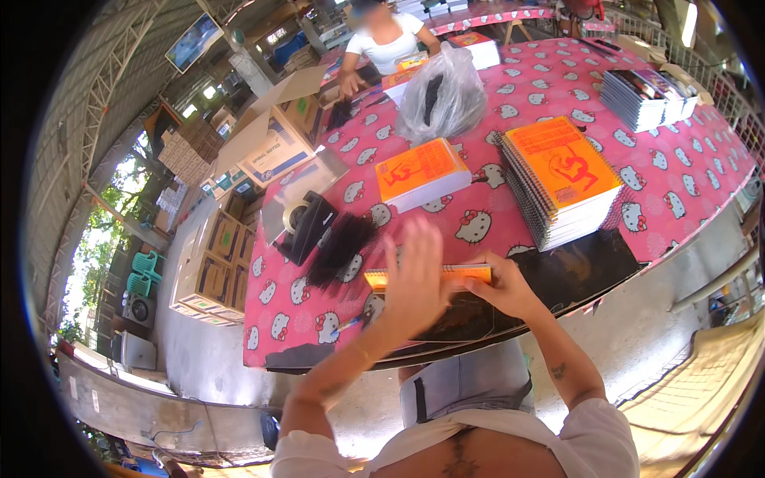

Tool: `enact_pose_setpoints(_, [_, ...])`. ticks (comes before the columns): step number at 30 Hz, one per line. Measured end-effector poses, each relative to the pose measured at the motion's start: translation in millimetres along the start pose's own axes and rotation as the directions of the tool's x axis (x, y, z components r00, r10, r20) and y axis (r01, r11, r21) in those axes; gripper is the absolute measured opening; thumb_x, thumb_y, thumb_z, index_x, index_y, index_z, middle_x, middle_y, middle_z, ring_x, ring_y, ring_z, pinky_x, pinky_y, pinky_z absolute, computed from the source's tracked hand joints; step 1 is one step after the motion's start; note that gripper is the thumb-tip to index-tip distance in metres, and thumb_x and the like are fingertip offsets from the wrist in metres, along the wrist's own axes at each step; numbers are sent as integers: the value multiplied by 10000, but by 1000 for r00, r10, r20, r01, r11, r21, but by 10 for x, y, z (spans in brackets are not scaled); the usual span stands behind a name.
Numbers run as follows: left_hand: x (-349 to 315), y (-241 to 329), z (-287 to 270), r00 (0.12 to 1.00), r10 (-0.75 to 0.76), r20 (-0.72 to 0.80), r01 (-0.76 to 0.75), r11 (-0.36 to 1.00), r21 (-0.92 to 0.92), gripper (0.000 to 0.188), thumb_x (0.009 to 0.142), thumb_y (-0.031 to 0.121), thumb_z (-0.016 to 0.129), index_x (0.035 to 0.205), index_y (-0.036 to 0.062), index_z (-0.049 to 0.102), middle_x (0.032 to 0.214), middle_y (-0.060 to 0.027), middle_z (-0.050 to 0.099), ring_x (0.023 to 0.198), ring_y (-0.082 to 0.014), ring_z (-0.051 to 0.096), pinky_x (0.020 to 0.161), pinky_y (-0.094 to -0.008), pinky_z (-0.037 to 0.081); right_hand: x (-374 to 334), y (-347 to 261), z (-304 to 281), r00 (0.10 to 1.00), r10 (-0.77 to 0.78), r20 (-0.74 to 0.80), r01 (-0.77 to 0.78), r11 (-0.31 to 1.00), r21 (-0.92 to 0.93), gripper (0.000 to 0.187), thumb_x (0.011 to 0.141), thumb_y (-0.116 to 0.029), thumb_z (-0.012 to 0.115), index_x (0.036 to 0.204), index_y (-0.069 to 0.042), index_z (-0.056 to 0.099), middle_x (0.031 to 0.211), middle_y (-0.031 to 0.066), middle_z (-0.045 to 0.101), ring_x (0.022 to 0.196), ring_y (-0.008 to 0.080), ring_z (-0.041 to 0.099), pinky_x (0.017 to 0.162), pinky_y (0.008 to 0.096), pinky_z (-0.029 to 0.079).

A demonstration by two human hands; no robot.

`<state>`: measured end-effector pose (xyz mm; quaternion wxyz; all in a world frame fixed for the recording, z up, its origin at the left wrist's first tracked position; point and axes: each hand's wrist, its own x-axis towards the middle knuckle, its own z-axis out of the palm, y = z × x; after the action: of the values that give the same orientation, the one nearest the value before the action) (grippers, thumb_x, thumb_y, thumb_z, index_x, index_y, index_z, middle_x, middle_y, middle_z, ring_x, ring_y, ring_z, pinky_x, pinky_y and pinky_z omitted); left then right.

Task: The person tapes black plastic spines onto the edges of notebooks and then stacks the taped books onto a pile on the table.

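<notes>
An orange-covered notebook (pixel 476 273) stands on its edge at the table's near side, its bound edge facing up. My right hand (pixel 504 287) grips its right end between thumb and fingers. Stretched out and slightly blurred, the fingers of my left hand (pixel 418 275) lie over the notebook's left part and hide some of it. Left of that hand is a bunch of thin black binding coils (pixel 343 248). Beyond the hands sits a stack of orange-covered pads with white page edges (pixel 424 174). To the right rises a taller stack of spiral-bound orange notebooks (pixel 562 179).
A black tape dispenser (pixel 307 227) stands left, by an open carton (pixel 275 147). A clear plastic bag (pixel 444 95) lies farther back, near a seated person (pixel 386 44) in white. Dark-covered notebooks (pixel 647 97) are stacked at far right. Pens (pixel 351 323) lie near the front edge.
</notes>
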<state>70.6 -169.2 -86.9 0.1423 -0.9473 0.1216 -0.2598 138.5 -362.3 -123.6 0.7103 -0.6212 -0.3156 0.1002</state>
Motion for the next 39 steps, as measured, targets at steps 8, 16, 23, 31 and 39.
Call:
enact_pose_setpoints(8, [-43,153,-41,998,35,57,-27,990,-142,974,855,592,655,1468,-124,406,1577,-359,337,1500,-496,300,1186,-689,206,-51,22,-117,994,-46,102,77,944,-321,188,974,-176,720,997,7,686,655,92,547,569,122,449,515,318,379])
enact_pose_setpoints(16, [-172,283,-111,990,79,120,-37,948,-317,915,946,546,608,1525,-111,342,1611,-330,316,1532,-459,272,1218,-640,171,-41,57,-63,991,-106,85,128,937,-326,178,927,-77,722,1091,-9,710,693,121,594,561,168,477,536,333,424])
enact_pose_setpoints(23, [28,-7,-220,993,-90,-80,31,833,-552,351,983,259,666,1257,42,626,1187,-126,690,1106,-309,651,1155,-548,308,-71,-172,-119,993,-73,96,102,929,-355,191,913,-80,739,1084,6,726,701,127,620,571,170,548,559,323,455])
enact_pose_setpoints(31, [96,133,-272,967,-180,-178,30,778,-628,158,949,204,718,1029,67,717,917,-62,732,867,-256,698,1148,-501,327,140,-342,-407,984,-38,174,84,960,-269,136,914,-24,688,1013,55,736,773,107,725,739,102,685,704,285,557])
enact_pose_setpoints(39, [76,84,-181,981,-109,-161,-16,780,-625,137,932,202,728,1005,85,724,874,-65,714,806,-276,682,1130,-499,346,324,-389,-510,932,-15,361,110,964,-243,128,895,-73,729,953,39,708,771,101,701,735,104,685,675,290,545])
